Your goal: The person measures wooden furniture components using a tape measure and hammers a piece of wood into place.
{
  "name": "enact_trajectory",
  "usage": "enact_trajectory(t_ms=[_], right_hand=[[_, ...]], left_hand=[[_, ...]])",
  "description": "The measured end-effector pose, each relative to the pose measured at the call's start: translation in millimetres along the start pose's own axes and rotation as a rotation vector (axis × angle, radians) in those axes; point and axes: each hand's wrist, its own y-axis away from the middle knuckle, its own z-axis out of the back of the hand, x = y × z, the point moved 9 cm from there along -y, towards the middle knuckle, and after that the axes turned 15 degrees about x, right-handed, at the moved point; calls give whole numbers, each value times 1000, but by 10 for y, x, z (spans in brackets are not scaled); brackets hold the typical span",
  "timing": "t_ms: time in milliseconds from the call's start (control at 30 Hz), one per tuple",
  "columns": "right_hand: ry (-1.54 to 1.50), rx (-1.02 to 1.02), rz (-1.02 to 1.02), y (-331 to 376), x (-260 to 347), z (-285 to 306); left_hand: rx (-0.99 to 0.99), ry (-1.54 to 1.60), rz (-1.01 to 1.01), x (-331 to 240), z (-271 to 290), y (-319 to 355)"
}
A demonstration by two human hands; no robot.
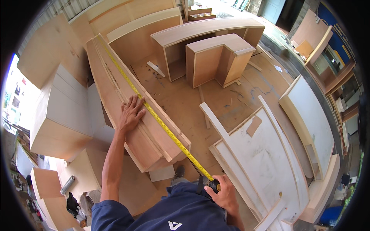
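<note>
A yellow tape measure [165, 125] is drawn out along a long plywood panel [131, 133], from its far end past the near edge. My right hand [224, 194] is closed round the tape's dark case at the lower middle, in front of my body. My left hand [132, 114] lies on the panel about midway along, fingers stretched out, their tips beside or touching the blade; I cannot tell whether they press on it. The panel has raised wooden strips along its length and seems to rest on something boxlike beneath, mostly hidden.
Plywood cabinets [210, 57] stand on the floor ahead. To the right lies a large white-faced framed panel [266, 154] with loose strips. White and wooden boxes [63, 111] crowd the left, with a silver cylinder [68, 184] on one. Scraps litter the floor [177, 104].
</note>
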Motion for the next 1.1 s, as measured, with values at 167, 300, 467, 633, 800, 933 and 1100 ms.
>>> enact_trajectory(t_ms=[167, 300, 467, 633, 800, 933, 1100], right_hand=[[-33, -63, -20, 57, 32, 2], [-49, -131, -35, 131, 14, 6], [5, -190, -53, 173, 31, -26], [13, -240, -91, 197, 40, -54], [-36, -257, -151, 188, 58, -74], [-2, -260, -148, 187, 63, -67], [23, -274, -139, 184, 93, -76]], left_hand=[[-32, -30, 1, -32, 14, -15], [-25, -28, -22, -44, 0, -18], [-24, -38, -6, -6, -21, -31], [-23, -20, -19, -7, -8, -16], [-30, -17, -22, 2, -16, -18], [-46, -16, -31, -23, 5, -17], [-38, -8, -24, 8, 1, -10]])
